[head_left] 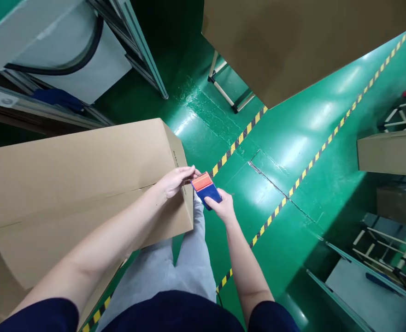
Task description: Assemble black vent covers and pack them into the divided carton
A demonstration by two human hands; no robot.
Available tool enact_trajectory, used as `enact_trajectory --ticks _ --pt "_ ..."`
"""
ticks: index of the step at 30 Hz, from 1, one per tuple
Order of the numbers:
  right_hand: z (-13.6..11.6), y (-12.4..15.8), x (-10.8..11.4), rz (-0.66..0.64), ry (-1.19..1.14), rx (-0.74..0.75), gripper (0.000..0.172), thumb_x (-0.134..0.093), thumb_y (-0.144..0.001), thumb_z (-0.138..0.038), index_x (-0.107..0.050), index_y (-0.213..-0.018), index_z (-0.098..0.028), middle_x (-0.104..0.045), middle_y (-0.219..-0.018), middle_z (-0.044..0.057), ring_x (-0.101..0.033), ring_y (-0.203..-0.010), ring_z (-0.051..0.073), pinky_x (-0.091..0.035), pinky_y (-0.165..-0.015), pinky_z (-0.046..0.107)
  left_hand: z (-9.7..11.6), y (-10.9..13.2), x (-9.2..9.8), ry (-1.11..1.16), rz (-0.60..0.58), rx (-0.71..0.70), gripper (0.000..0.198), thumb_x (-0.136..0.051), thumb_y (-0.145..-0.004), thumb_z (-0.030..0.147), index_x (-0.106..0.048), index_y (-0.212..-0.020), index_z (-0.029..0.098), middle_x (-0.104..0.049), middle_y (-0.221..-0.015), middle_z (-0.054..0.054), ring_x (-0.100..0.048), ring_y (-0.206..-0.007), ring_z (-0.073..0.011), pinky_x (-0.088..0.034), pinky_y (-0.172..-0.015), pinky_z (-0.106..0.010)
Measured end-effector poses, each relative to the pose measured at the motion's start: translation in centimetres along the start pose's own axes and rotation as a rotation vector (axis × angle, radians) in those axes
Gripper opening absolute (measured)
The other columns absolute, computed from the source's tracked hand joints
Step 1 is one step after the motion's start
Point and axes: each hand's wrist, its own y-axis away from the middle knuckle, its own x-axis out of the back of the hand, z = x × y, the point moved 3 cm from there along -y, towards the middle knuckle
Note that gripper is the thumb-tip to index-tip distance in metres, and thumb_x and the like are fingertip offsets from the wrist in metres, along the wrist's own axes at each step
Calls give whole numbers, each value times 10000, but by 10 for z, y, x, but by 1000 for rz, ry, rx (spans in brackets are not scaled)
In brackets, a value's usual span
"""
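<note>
My right hand [221,205] is closed around the blue body of a tape dispenser [210,193], whose orange-red end points up and to the left. Thumb and fingers of my left hand [178,180] are pinched together beside that orange end; what they grip, if anything, is too small to make out. Both hands are at the right end of a large closed cardboard box [85,161]. A seam runs lengthwise along the box's top, and dark print marks its end face.
Another big cardboard box [309,41] rises at the upper right over a tubular stand [223,90]. An aluminium-framed bench [144,50] stands upper left. Yellow-black striped tape [303,175] crosses the green floor. More cartons [391,152] and a low cart [365,286] are at right.
</note>
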Motion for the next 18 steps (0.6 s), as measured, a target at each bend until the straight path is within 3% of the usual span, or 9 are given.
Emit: enact_trajectory --ticks 6,9,11,14,18 --pt "-26 1 -58 40 -36 35 377 -790 -693 -532 -732 -785 -171 -650 -671 -3 -544 -617 138 -485 -586 251 26 13 47 28 -73 51 602 -990 -449 607 -743 -758 154 -708 -765 -51 -610 -722 -154 -467 -713 -273" --pt "-37 -1 -79 78 -65 21 388 -777 -711 -539 -728 -800 -165 -652 -687 4 -543 -621 140 -481 -581 255 44 15 66 -6 -90 20 595 -900 -575 698 -763 -783 158 -749 -858 -99 -654 -805 -207 -506 -769 -320" --pt "-44 -3 -87 94 -53 21 387 -760 -733 -545 -728 -810 -167 -652 -699 7 -548 -632 145 -482 -586 259 57 16 74 -83 -159 25 551 -898 -616 650 -790 -857 166 -770 -940 -114 -672 -858 -232 -522 -804 -345" --pt "-51 -5 -95 89 -14 44 380 -759 -740 -546 -735 -812 -174 -657 -703 7 -550 -635 151 -484 -590 266 70 15 82 -172 -259 70 479 -962 -554 507 -802 -855 170 -777 -914 -114 -676 -829 -246 -536 -820 -383" --pt "-56 -9 -100 114 12 45 374 -747 -745 -546 -734 -804 -177 -667 -699 7 -556 -631 153 -498 -597 271 75 9 89 -141 -227 80 427 -919 -607 522 -813 -822 168 -776 -895 -123 -679 -832 -249 -534 -806 -380"
